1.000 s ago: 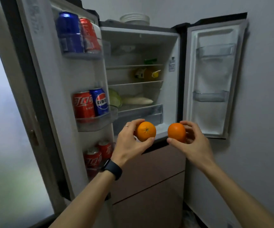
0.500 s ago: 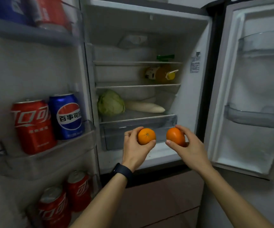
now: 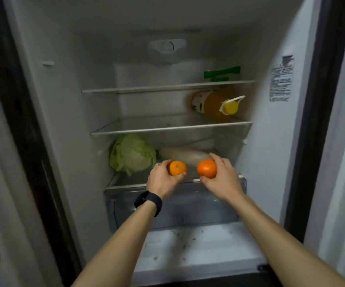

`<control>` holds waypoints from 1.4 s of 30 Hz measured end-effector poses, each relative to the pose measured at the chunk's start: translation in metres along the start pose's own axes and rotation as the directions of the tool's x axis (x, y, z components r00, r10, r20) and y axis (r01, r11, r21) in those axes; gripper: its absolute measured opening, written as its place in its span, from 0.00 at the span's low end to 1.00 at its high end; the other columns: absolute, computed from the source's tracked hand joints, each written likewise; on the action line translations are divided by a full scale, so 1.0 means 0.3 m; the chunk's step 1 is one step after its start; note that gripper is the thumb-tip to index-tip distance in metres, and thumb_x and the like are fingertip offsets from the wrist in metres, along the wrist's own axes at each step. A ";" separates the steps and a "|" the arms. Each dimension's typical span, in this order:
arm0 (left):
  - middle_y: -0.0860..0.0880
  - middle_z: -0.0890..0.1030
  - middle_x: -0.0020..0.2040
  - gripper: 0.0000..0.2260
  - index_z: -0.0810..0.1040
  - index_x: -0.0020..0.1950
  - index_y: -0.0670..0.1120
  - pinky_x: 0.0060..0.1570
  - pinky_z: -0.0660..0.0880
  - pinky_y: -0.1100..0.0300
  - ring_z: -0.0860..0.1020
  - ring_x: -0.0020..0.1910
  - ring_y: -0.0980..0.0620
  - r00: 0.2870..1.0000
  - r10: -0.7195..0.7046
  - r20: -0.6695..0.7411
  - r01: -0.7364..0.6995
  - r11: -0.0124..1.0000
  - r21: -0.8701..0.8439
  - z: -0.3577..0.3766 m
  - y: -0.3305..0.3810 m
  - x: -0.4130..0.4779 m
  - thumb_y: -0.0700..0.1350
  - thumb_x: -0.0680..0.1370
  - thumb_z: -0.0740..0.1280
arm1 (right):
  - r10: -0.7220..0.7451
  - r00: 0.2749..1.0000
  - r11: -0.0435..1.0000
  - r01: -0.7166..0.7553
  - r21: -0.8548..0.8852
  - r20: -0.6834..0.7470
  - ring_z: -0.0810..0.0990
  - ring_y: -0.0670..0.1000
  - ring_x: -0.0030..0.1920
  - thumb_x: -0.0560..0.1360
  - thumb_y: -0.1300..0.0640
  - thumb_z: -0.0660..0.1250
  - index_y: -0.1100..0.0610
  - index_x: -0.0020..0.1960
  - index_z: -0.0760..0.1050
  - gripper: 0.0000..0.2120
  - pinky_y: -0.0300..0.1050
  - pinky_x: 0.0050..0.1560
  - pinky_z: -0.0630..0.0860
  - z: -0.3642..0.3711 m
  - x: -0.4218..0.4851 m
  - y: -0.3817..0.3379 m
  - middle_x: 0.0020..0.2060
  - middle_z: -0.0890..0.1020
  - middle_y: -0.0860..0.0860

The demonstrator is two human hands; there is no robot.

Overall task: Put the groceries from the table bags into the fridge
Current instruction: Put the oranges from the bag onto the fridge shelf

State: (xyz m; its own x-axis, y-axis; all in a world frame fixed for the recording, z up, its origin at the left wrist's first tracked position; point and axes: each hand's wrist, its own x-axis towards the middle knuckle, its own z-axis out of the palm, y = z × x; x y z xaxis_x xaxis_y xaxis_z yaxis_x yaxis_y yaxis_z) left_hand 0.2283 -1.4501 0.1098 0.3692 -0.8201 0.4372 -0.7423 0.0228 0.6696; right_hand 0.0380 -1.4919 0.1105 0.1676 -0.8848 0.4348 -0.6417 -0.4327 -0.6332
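We hold our left hand and right hand side by side at the front edge of the lowest shelf of the fridge. The left hand grips the left orange, and the right hand grips the right orange just beside it. On that shelf, a cabbage sits at the left, behind the left hand. A long vegetable lies to its right, behind both oranges. A drawer sits directly under this shelf. On the middle shelf above, a bottle lies on its side at the right, cap toward us. On the top shelf, a packet sits at the right rear.
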 end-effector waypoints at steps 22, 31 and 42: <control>0.43 0.71 0.71 0.37 0.61 0.78 0.50 0.64 0.71 0.51 0.72 0.67 0.44 0.956 0.050 0.290 -0.108 0.977 0.185 0.084 -0.097 0.162 0.55 0.74 0.74 | -0.047 0.999 0.999 0.047 -0.002 0.022 0.67 0.59 0.72 0.73 0.46 0.74 0.54 0.79 0.60 0.40 0.52 0.70 0.66 0.203 0.143 0.133 0.75 0.68 0.54; 0.48 0.78 0.64 0.21 0.74 0.69 0.48 0.62 0.73 0.55 0.76 0.62 0.51 0.996 0.087 -0.018 -0.087 0.996 -0.010 0.017 -0.139 0.065 0.46 0.76 0.71 | -0.103 0.968 0.987 0.071 -0.145 -0.229 0.66 0.56 0.75 0.77 0.42 0.54 0.58 0.72 0.72 0.30 0.60 0.76 0.57 0.244 -0.027 0.243 0.72 0.74 0.55; 0.46 0.81 0.55 0.12 0.73 0.63 0.44 0.47 0.79 0.59 0.80 0.48 0.51 0.787 -0.553 0.274 0.517 0.347 -0.783 0.209 -0.137 -0.206 0.45 0.81 0.67 | -0.168 0.976 0.912 0.101 -0.398 -0.136 0.69 0.49 0.72 0.79 0.44 0.51 0.48 0.69 0.75 0.24 0.70 0.74 0.46 0.213 -0.024 0.305 0.68 0.76 0.46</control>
State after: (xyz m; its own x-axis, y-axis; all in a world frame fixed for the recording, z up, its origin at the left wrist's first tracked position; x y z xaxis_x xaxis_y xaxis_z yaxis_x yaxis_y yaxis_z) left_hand 0.2008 -1.4364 0.0176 0.5475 -0.8148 -0.1906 0.3707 0.0319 0.9282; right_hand 0.0259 -1.5363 0.0086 0.1694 -0.7677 0.6180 -0.8660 -0.4152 -0.2784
